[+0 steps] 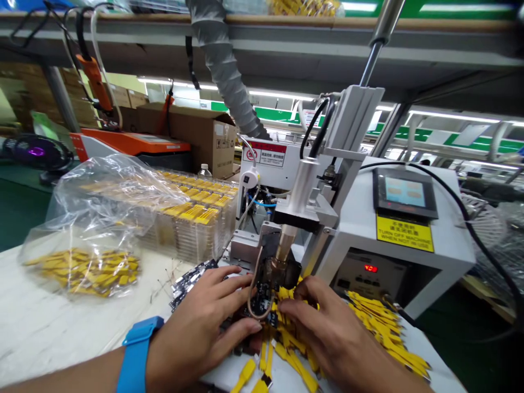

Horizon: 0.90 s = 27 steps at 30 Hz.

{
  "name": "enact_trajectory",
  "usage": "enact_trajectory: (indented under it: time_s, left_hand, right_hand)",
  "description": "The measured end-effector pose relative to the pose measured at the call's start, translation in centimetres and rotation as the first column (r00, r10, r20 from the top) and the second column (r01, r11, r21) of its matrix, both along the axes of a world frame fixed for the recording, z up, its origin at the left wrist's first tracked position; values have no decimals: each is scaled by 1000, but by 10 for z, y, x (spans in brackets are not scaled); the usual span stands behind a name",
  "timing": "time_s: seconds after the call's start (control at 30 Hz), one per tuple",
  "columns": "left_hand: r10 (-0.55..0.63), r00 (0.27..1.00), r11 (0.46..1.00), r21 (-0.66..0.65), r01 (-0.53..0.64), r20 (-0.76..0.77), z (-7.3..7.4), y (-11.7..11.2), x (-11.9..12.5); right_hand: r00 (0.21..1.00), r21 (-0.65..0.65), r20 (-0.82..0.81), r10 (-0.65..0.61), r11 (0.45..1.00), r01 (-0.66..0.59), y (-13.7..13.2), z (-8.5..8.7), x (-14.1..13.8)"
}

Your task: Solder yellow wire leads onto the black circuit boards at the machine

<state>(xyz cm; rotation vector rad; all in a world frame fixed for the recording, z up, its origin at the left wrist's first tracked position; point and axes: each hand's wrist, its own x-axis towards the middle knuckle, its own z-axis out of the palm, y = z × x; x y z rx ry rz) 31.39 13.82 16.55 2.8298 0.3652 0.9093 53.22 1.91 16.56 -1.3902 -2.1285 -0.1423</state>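
Note:
My left hand [208, 314], with a blue wrist strap [140, 338], stretches its fingers toward the black circuit boards [262, 297] under the machine head. Its fingers are apart; the fingertips rest at the edge of the boards, partly hidden by a bent copper-coloured tube [254, 305]. Close to the right of the head, my right hand [327, 322] has thumb and forefinger closed on a short yellow cable [285, 295]. Other yellow cables [292, 363] lie loose below both hands. The metal press head [286, 243] stands just above the boards. More black-and-white boards [190, 281] lie behind my left hand.
A clear bag [84, 267] of yellow pieces and stacked clear trays [196, 229] stand at left. More yellow cables [387, 333] lie right, beside a control box [409, 218] with a screen. A grey hose [225, 65] hangs above; a black cable [470, 234] loops at right.

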Motion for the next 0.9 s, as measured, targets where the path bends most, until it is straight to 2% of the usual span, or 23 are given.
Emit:
enact_trajectory:
  time_s: [0.2, 0.5, 0.7, 0.9]
  left_hand:
    - [-4, 1000, 1000, -31, 4, -11, 3, -3, 0]
    - [-6, 1000, 999, -49, 6, -5, 5, -4, 1]
    - [3, 998, 997, -74, -7, -56, 6, -5, 0]
    - [6, 1000, 995, -100, -8, -20, 5, -7, -4]
  right_hand:
    - [998, -27, 56, -4, 1000, 6, -1, 0, 1]
    - [998, 39, 64, -6, 999, 4, 1, 7, -3]
    - [996, 19, 89, -1, 1000, -1, 2, 6, -2]
    - [994, -45, 109, -7, 999, 12, 0, 7, -2]
